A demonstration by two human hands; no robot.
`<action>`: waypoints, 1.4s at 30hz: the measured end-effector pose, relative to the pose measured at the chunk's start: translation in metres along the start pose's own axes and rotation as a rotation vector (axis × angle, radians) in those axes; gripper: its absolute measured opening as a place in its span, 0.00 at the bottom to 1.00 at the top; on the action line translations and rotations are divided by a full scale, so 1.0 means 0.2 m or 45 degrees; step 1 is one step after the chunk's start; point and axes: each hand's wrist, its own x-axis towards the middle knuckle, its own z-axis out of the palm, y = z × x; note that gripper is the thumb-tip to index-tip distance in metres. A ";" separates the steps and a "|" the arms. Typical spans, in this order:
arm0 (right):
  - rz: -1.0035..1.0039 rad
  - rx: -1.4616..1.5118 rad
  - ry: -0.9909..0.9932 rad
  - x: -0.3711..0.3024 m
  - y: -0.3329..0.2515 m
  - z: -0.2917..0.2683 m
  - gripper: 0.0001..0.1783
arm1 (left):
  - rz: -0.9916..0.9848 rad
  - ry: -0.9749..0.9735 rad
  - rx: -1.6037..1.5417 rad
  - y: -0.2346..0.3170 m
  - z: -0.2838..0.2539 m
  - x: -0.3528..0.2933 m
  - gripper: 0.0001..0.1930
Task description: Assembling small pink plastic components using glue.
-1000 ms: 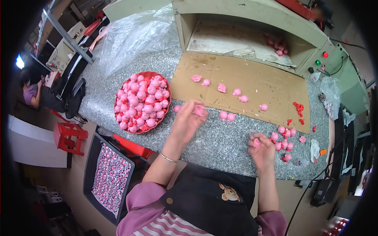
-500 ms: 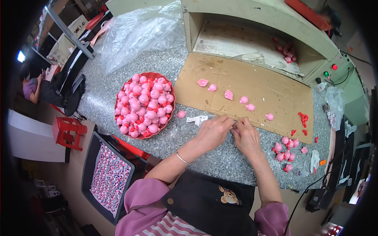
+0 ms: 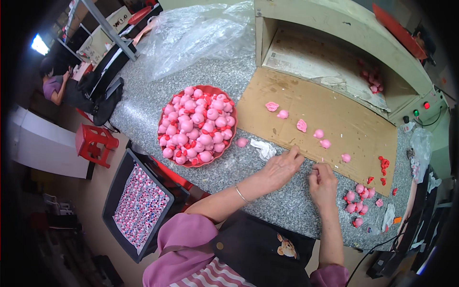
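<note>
My left hand (image 3: pixel 283 168) hovers near the front edge of a cardboard sheet (image 3: pixel 253 103), its fingers bent and the tips pressed together. Just to its right is my right hand (image 3: pixel 323 184), with thumb and fingers curled into a pinch. What either one holds, if anything, is too small to make out. A crumpled white tissue (image 3: pixel 264 149) lies left of my left hand, beside a single pink ball (image 3: pixel 242 142). On the cardboard are pink balls (image 3: pixel 325 143), flat wrinkled pink pieces (image 3: pixel 301 125) and small red pieces (image 3: pixel 384 165). Pink balls with red parts (image 3: pixel 359 197) cluster right of my right hand.
A red bowl (image 3: pixel 210 89) heaped with pink-and-red pieces stands at left. Behind the cardboard opens a pale machine housing (image 3: pixel 344 21). Clear plastic sheeting (image 3: pixel 191 40) covers the back left. Below the table are a black tray (image 3: pixel 109 205) of small pieces and a red stool (image 3: pixel 95 143). Someone sits far left.
My hands, fingertips together before, have moved apart, leaving a gap between them. The whole view has shifted, so the table things appear farther right and slightly lower.
</note>
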 end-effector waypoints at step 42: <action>1.140 2.980 0.086 -0.23 0.01 0.03 0.16 | -0.014 0.098 0.537 -0.40 -0.12 0.36 0.08</action>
